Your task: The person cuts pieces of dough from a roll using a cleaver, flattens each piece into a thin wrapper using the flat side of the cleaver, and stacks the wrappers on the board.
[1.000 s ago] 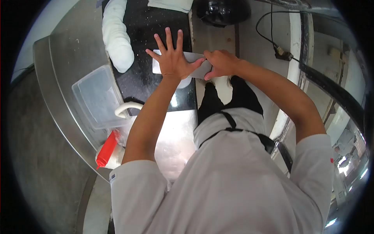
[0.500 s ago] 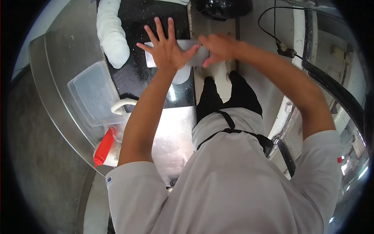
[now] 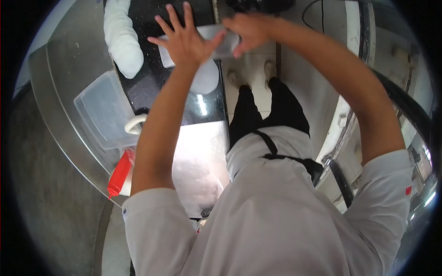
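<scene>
My left hand [image 3: 186, 46] is open, palm down with fingers spread, over a thin, pale, shiny rectangular sheet [image 3: 165, 57] on the black countertop [image 3: 156, 16]. The sheet's right end reaches past the counter's edge. There my right hand [image 3: 248, 33] is closed, fingers on one side and thumb on the other, holding that end; it is blurred. Just below the sheet, a flat, pale, rounded piece [image 3: 205, 79] lies on the counter, partly covered by my left hand and wrist. What the sheet is made of I cannot tell.
A long white lumpy roll [image 3: 123, 43] lies at the counter's left side. Further left are a clear plastic container [image 3: 103, 110], a cream curved handle [image 3: 135, 124] and a red-topped squeeze bottle [image 3: 119, 175]. A bright metal surface [image 3: 200, 161] adjoins the black countertop.
The view has shifted, so the counter and both hands appear higher and slightly left. My left hand stays spread on the sheet, and my right hand keeps its hold on the end.
</scene>
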Tool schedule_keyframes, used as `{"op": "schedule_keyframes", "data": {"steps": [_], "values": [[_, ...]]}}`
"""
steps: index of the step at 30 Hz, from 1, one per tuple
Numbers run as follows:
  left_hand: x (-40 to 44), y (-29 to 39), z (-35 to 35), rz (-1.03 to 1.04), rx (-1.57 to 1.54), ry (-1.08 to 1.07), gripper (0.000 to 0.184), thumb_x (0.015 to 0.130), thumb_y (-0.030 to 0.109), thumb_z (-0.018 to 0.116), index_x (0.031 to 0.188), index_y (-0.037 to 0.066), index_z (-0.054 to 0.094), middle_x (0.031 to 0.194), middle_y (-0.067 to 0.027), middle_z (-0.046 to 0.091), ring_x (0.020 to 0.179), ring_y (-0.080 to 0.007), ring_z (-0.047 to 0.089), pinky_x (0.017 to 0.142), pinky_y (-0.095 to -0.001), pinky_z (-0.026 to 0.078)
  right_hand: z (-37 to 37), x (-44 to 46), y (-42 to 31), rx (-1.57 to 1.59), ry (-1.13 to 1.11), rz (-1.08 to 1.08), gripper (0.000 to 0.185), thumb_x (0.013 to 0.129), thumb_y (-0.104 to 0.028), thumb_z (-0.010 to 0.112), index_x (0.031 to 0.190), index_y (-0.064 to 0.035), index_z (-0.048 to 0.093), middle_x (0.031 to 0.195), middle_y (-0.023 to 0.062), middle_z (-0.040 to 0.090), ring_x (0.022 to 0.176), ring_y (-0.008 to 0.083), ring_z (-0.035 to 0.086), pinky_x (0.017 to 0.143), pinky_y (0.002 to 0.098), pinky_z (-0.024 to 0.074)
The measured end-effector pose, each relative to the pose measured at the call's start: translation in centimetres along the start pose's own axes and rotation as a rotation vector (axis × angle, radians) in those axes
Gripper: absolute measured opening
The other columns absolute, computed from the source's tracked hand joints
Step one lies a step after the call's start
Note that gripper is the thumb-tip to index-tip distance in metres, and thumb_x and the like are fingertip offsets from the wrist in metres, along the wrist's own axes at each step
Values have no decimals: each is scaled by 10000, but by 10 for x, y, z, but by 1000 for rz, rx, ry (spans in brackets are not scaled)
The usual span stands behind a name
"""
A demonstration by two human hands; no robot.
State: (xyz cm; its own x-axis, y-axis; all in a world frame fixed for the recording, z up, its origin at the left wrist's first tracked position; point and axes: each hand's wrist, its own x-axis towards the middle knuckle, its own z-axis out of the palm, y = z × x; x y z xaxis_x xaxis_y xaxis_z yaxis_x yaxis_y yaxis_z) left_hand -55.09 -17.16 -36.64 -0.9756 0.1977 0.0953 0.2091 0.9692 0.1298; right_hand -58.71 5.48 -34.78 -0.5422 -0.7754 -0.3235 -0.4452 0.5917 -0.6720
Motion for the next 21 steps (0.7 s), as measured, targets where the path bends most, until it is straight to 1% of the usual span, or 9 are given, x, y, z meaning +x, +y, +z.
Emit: {"op": "schedule_keyframes", "data": {"steps": [1, 3, 4, 5, 8, 12, 13, 15, 21], "values": [[8, -4, 3, -3, -4, 40, 1225, 682, 894, 641, 1649, 248, 255, 1707, -191, 176, 1547, -528, 100, 1073, -862, 90, -13, 4, -7, -17, -48, 20, 746, 726, -463, 902, 1132, 55, 552, 943, 258, 673, 918, 441, 694, 808, 497, 561], [32, 11, -46, -80, 54, -232, 1194, 686, 756, 699, 1624, 133, 300, 1694, -231, 170, 1559, -478, 114, 1169, -761, 110, -5, 12, -23, 54, 16, 86, 778, 725, -480, 896, 1160, 65, 551, 961, 263, 677, 934, 443, 697, 821, 498, 565], [26, -33, 2, 156, -21, 37, 1213, 682, 886, 647, 1649, 265, 257, 1713, -171, 170, 1553, -515, 98, 1083, -853, 92, 3, 14, -26, 92, 50, 120, 794, 725, -488, 893, 1174, 70, 550, 970, 265, 678, 942, 445, 698, 827, 498, 567], [11, -38, 6, 197, -35, 1, 1203, 683, 880, 650, 1647, 274, 262, 1715, -167, 168, 1555, -510, 99, 1085, -851, 93, 27, 12, -31, 83, 130, 44, 830, 722, -506, 887, 1200, 82, 548, 988, 285, 695, 927, 449, 715, 801, 486, 584], [-42, -46, -13, 291, -68, -118, 1165, 682, 850, 669, 1641, 312, 286, 1722, -145, 157, 1562, -489, 107, 1084, -851, 95, 64, -8, -58, 136, 35, 157, 842, 713, -520, 889, 1197, 77, 544, 949, 280, 690, 923, 462, 707, 808, 483, 584], [-10, -51, -11, 343, -118, -21, 1164, 661, 859, 662, 1626, 299, 329, 1705, -105, 241, 1547, -474, 193, 1037, -883, 108, 51, 1, -59, 140, 26, 213, 838, 713, -521, 887, 1184, 80, 541, 948, 284, 684, 940, 462, 705, 813, 497, 581], [-3, -45, -22, 313, -79, -22, 1065, 738, 698, 748, 1624, 293, 318, 1693, -107, 269, 1553, -416, 225, 1107, -808, 180, 39, 5, -54, 107, 60, 211, 834, 714, -519, 886, 1174, 84, 542, 942, 288, 685, 932, 463, 707, 809, 501, 581], [20, -38, -32, 283, 139, -157, 1234, 672, 779, 692, 1624, 108, 286, 1692, -222, 192, 1562, -466, 123, 1176, -753, 106, 31, 11, -45, 74, 152, 181, 802, 720, -506, 888, 1115, 108, 555, 882, 299, 691, 878, 468, 717, 790, 503, 584], [9, -30, -38, 423, 29, -327, 1221, 674, 769, 713, 1633, 146, 284, 1695, -222, 191, 1559, -474, 133, 1164, -774, 84, 82, -10, -59, 159, 229, 249, 836, 682, -543, 911, 1061, 119, 568, 817, 333, 668, 880, 468, 722, 791, 521, 567]]}}
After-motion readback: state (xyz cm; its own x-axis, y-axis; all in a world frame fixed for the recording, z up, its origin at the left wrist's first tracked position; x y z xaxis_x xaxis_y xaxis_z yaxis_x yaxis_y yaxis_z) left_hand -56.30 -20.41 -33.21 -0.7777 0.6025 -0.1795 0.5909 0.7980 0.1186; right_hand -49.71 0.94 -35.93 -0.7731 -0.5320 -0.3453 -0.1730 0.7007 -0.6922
